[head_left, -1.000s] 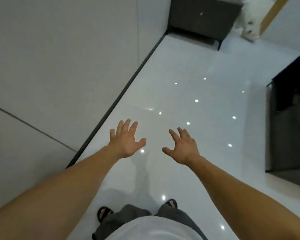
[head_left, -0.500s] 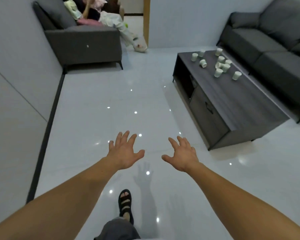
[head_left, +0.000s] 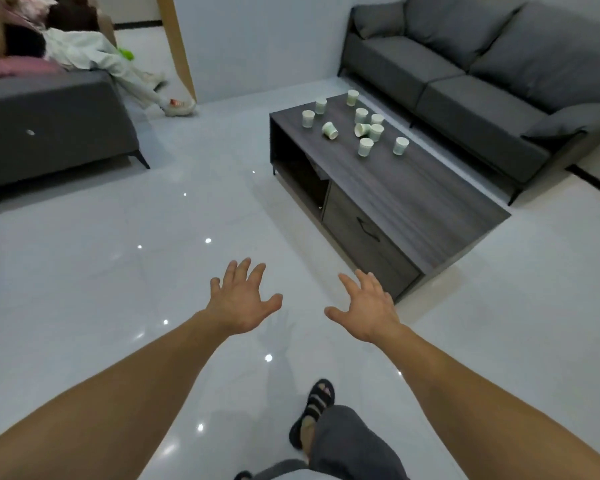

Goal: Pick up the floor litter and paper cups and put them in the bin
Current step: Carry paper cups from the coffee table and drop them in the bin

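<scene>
Left hand (head_left: 243, 299) and right hand (head_left: 368, 310), both empty with fingers spread, reach forward over the glossy floor (head_left: 118, 271), seemingly ready to collect the paper cups (head_left: 365, 147) scattered on the coffee table's (head_left: 430, 199) far end; no bin visible.

Paper cups (head_left: 359, 127) cluster on the far end of a coffee table (head_left: 413, 199) at one o'clock; a sofa (head_left: 471, 84) stands behind it, another sofa (head_left: 49, 129) at ten o'clock.

Grey sofa (head_left: 465, 64), dark coffee table (head_left: 413, 195), glossy floor (head_left: 118, 271)
</scene>
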Motion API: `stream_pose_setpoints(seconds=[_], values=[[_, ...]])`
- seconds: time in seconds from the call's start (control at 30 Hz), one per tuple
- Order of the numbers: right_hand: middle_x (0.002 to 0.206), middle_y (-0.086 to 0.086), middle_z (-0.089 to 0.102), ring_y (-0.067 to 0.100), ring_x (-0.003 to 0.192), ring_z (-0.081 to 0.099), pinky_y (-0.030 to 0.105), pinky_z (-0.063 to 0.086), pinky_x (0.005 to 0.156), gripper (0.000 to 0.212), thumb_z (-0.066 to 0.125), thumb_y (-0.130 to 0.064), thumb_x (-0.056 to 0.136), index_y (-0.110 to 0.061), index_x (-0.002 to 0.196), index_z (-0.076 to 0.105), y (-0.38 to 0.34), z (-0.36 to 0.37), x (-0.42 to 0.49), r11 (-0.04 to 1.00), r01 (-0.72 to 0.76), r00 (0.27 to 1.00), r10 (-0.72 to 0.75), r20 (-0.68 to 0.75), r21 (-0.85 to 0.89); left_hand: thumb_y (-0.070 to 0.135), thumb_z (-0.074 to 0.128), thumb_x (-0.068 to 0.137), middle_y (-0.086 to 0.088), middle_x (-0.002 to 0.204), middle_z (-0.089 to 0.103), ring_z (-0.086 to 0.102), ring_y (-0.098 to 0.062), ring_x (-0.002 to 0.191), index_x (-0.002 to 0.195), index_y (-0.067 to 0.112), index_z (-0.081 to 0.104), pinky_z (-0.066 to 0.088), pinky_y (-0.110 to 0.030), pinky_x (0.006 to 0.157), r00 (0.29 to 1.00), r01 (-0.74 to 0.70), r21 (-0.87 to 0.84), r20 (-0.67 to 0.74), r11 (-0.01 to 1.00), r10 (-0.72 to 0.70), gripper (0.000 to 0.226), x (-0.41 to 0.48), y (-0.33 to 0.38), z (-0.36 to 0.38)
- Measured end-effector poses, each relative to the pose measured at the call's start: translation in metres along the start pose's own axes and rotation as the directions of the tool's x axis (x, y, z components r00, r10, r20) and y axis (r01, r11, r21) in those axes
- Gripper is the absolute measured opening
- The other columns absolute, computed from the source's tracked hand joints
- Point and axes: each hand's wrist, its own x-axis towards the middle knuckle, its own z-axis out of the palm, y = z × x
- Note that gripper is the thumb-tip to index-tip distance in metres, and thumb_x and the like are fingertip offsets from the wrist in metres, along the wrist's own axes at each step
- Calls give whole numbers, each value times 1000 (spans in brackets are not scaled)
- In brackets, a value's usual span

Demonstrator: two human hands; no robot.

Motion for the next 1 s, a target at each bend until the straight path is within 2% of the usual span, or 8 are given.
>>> stream_pose_setpoints(seconds=[0.1, 0.47, 0.67, 1.0], values=[[164, 2, -1, 24, 150, -6, 50, 11, 118, 86, 47, -68, 88, -34, 155, 7, 13, -19, 65, 1000, -24, 1000, 24, 12, 2, 70, 32, 86, 1, 161, -2, -9, -23, 147, 152, 29, 8, 4, -53, 116, 999, -49, 36, 14, 998, 48, 81, 74, 15, -16], [164, 1, -5, 24, 150, -9, 51, 9, 120, 85, 47, -66, 89, -33, 156, 5, 50, -139, 300, 999, -4, 1000, 3, 31, 33, 70, 31, 86, 1, 161, 0, -8, -23, 147, 152, 29, 9, 6, -53, 115, 999, -45, 66, -11, 997, 46, 81, 315, 80, -99], [164, 1, -9, 23, 150, -12, 52, 8, 120, 88, 47, -68, 87, -35, 155, 3, 62, -177, 415, 996, -74, 996, 71, 52, 40, 71, 29, 85, 0, 161, 0, -7, -25, 147, 152, 29, 8, 7, -54, 115, 995, -88, 69, 47, 994, 85, 82, 441, 92, -113], [164, 1, -6, 23, 150, -8, 53, 11, 119, 89, 50, -65, 87, -35, 155, 3, 78, -240, 582, 949, -298, 955, 297, 28, 100, 72, 31, 80, -1, 161, 4, -4, -24, 147, 151, 29, 11, 8, -56, 115, 951, -301, 84, 98, 950, 293, 85, 672, 113, -182]])
